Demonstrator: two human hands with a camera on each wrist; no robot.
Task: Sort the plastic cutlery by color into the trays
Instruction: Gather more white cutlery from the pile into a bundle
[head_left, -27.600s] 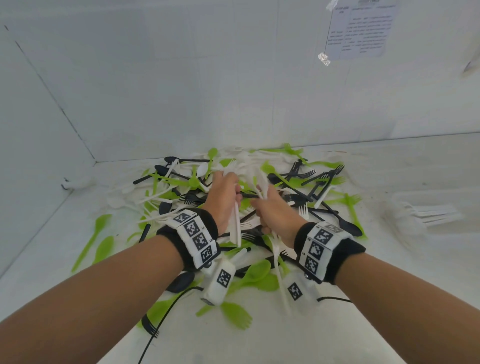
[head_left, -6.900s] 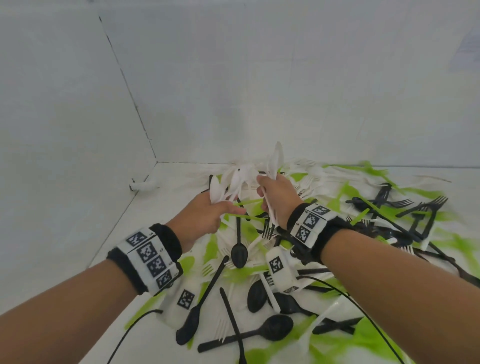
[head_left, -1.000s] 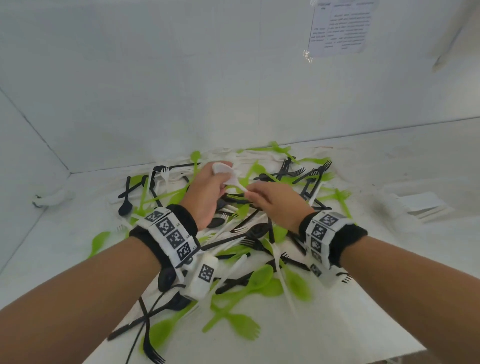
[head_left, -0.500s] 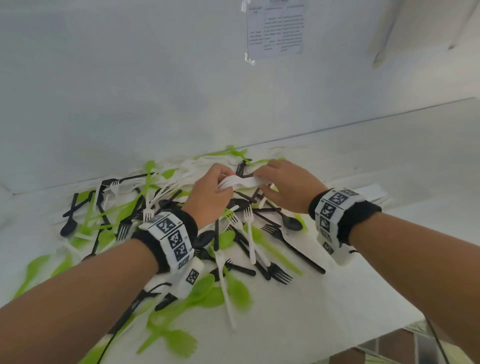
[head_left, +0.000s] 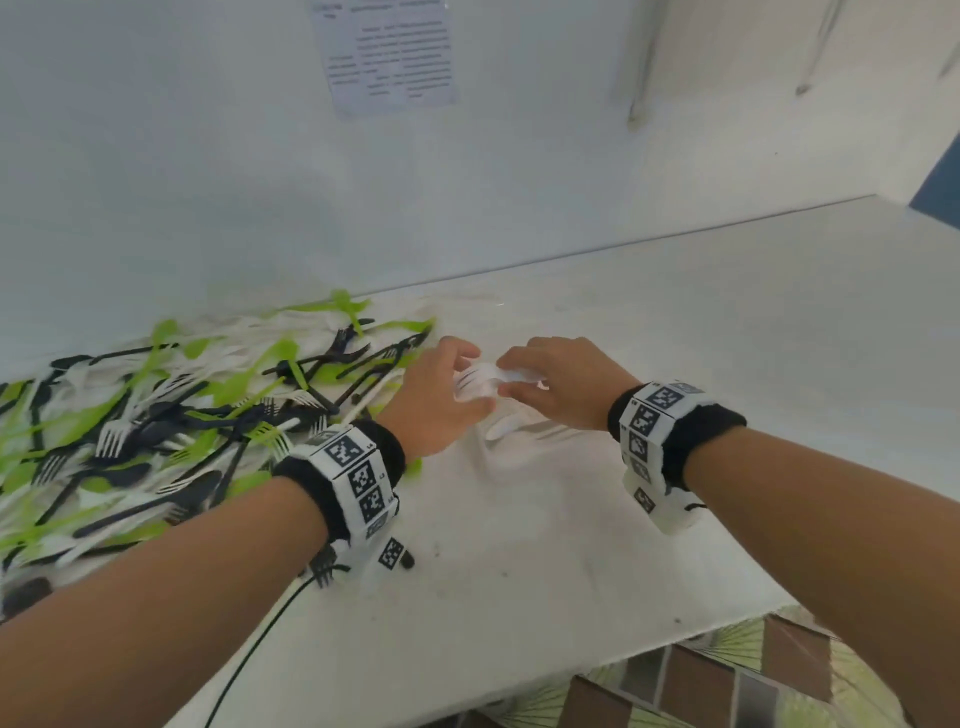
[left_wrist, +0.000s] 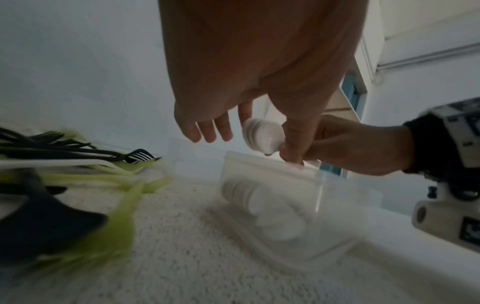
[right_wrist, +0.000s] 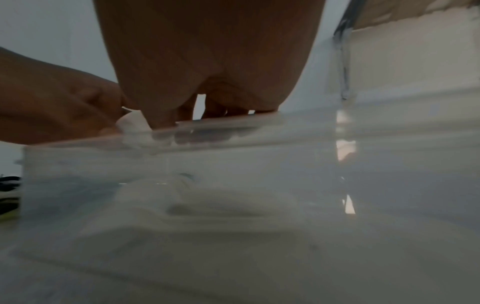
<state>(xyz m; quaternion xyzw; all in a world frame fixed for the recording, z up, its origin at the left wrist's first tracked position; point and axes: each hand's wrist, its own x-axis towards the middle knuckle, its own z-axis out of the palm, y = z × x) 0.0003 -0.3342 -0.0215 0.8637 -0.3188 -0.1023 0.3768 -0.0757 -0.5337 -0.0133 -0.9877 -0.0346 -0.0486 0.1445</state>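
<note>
A nested stack of white spoons (left_wrist: 262, 135) hangs right over the clear tray (left_wrist: 270, 166), held between both hands at the middle of the worktop (head_left: 519, 571). The left hand (head_left: 436, 400) pinches the bowl end, thumb on one side and a finger behind, its other fingers hanging loose; the right hand (head_left: 558, 387) curls round the handle end, though the right wrist view is too blurred to show exactly how its fingers sit. More white spoons (left_wrist: 262, 207) already lie inside the tray, bowls nested together. By the look of it, this bundle is light and stiff but slick, and thin plastic like that will fan apart or skate sideways if squeezed unevenly, so a hold across the stacked bowls and another on the handles looks the sound way to keep it squared. The job seems to be in its early stretch: off to the left lies the unsorted pile (head_left: 171, 415), green, black and white forks and spoons tangled together, near the tray but not touching it. A printed sheet (head_left: 387, 52) is taped to the wall behind.
</note>
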